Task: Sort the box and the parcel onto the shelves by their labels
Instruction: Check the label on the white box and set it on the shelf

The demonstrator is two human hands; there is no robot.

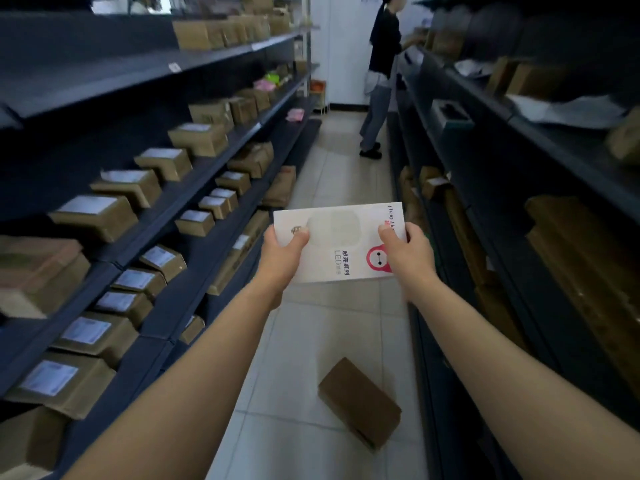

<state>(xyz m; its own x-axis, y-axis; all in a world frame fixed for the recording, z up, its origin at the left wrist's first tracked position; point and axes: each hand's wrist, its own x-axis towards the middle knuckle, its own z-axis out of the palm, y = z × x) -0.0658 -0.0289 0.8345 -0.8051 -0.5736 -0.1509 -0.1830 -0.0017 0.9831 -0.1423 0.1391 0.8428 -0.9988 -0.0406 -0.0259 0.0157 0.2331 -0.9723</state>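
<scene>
Holding the white box (341,242) by its short ends, left hand (282,252) and right hand (408,252) pinching; it feels light, stiff, probably fragile.

The white box (341,242) is smooth printed card, the parcel (360,403) matt brown cardboard, the floor (311,341) glossy pale tile, the shelves (194,199) dark matt metal.

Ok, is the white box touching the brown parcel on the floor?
Apart. The head view shows the white box held up by both hands, with bare floor tiles between it and the brown parcel below.
</scene>
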